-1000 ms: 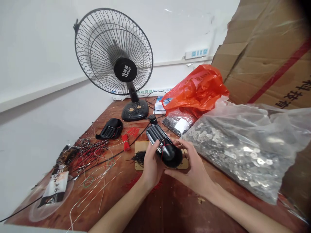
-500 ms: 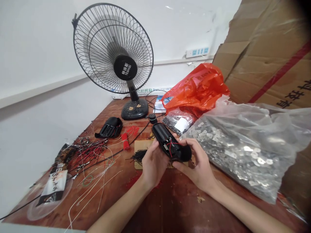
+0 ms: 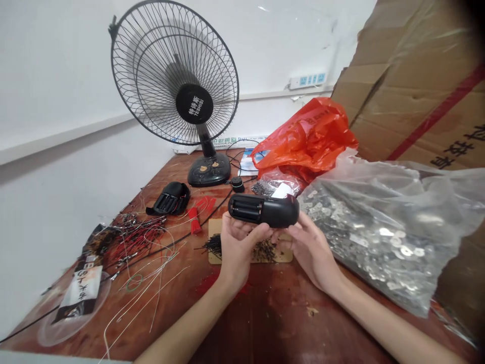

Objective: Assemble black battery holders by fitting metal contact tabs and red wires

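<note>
Black casing (image 3: 281, 211): we see an uncovered slotted bay
Left hand (image 3: 238, 246): clamped on casing
Right hand (image 3: 315, 252): same, opposite end
Clear bag (image 3: 394, 184): metal pieces (image 3: 405, 250) inside

Left forearm (image 3: 193, 323) aims at 1 o'clock, right forearm (image 3: 386, 328) at 10. Left hand (image 3: 240, 245) cupped, thumb (image 3: 260, 233) toward 2; right hand (image 3: 314, 253) near, half-curled.

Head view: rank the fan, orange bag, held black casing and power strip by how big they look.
1. fan
2. orange bag
3. held black casing
4. power strip

The casing is nearer the camera than the strip, so their true order is unsure.
</note>
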`<action>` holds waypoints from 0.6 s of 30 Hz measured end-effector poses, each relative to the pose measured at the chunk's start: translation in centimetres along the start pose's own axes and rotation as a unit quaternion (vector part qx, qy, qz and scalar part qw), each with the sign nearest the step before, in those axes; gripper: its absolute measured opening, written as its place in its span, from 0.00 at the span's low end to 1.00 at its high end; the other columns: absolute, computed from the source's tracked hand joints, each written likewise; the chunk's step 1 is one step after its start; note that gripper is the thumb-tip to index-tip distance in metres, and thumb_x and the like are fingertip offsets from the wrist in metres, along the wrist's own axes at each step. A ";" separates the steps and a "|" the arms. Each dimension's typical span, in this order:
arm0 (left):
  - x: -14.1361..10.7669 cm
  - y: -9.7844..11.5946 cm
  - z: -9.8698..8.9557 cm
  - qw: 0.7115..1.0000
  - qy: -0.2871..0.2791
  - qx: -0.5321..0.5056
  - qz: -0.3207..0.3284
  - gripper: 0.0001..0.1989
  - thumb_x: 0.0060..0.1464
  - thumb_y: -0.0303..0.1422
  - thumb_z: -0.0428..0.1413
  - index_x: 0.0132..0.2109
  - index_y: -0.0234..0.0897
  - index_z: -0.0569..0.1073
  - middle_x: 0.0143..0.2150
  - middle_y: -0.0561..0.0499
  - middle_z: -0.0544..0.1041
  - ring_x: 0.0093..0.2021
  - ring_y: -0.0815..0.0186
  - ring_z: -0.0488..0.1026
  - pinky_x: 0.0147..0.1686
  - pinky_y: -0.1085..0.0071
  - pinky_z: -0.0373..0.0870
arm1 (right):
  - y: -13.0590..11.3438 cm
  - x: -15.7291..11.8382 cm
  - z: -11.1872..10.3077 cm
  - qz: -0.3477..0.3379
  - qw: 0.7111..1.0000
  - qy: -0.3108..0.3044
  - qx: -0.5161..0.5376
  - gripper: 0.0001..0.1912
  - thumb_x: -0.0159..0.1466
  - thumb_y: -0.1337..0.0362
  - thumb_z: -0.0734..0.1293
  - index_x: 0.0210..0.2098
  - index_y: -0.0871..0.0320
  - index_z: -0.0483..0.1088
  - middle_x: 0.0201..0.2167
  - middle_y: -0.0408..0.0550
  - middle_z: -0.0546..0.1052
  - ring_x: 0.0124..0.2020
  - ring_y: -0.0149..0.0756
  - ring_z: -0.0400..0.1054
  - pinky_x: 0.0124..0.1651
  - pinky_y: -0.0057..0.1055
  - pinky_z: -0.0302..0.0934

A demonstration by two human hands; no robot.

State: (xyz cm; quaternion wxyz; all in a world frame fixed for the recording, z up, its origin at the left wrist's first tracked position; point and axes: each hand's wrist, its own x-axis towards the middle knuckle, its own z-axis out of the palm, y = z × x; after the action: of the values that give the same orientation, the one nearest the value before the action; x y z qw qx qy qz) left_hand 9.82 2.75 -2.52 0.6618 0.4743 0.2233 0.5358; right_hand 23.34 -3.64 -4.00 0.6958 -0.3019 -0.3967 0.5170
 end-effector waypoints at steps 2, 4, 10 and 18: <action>0.2 0.0 -0.1 1.000 -0.009 0.020 0.017 0.25 0.50 0.27 0.66 0.48 0.38 0.60 0.43 0.49 0.76 0.38 0.68 0.76 0.38 0.68 0.77 | -0.4 0.0 0.4 0.008 1.000 -0.002 0.015 0.15 0.69 0.64 0.65 0.55 0.51 0.66 0.43 0.48 0.71 0.39 0.36 0.69 0.35 0.30 0.67; 0.6 0.0 -0.3 0.999 -0.022 0.038 0.031 0.26 0.50 0.26 0.66 0.47 0.39 0.58 0.38 0.52 0.77 0.35 0.70 0.76 0.37 0.71 0.76 | -0.8 0.0 0.6 0.021 0.999 0.002 0.027 0.12 0.69 0.63 0.64 0.52 0.52 0.68 0.45 0.49 0.71 0.39 0.36 0.69 0.34 0.31 0.67; 1.5 -0.5 -1.5 0.991 -0.062 0.117 -0.027 0.16 0.59 0.38 0.58 0.44 0.39 0.57 0.36 0.52 0.73 0.37 0.66 0.75 0.35 0.67 0.76 | -0.8 1.5 -1.2 0.024 0.998 0.038 -0.042 0.08 0.69 0.60 0.62 0.36 0.56 0.70 0.46 0.48 0.70 0.46 0.38 0.67 0.36 0.32 0.68; 7.4 -0.9 -3.7 0.853 -0.124 0.500 0.084 0.29 0.48 0.37 0.64 0.55 0.36 0.64 0.59 0.39 0.65 0.62 0.52 0.60 0.56 0.56 0.65 | 0.6 3.3 -5.1 0.055 0.980 0.055 -0.186 0.11 0.62 0.67 0.62 0.23 0.62 0.68 0.25 0.47 0.71 0.25 0.30 0.62 0.26 0.25 0.56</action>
State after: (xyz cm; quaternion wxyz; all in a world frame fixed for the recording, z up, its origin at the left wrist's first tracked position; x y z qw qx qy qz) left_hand 9.69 10.99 -3.46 0.3096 0.8208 0.3368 0.3421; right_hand 28.02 -0.39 -6.27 0.6190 -0.4750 -0.4300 0.4543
